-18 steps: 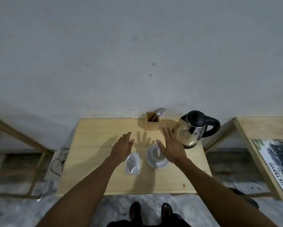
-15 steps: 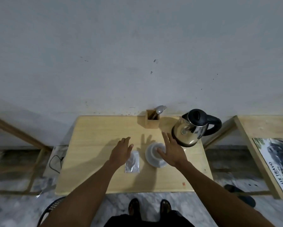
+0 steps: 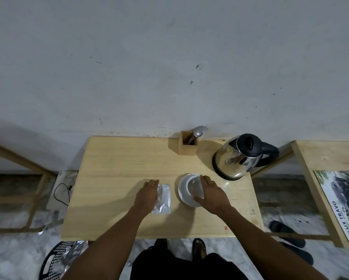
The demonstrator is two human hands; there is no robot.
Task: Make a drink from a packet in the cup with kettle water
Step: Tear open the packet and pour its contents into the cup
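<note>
While both hands rest low over the table (image 3: 113,158):
Packet (image 3: 163,196): flat on the wood, long axis running away from the person, just left of the cup (image 3: 194,188).
Left hand (image 3: 147,194): nearer; fingers loosely spread over the packet's left edge, grasp unclear.
Right hand (image 3: 211,191): curved against the cup's right side.
Kettle (image 3: 238,156): behind, right.

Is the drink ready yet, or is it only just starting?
Only just starting. Nothing looks done: the silver packet lies flat on the wooden table, seemingly unopened. The left hand rests on the packet's edge and the right hand is on the white cup, which sits on its saucer. The kettle stands untouched. Opening, tipping in, pouring and probably stirring remain.
</note>
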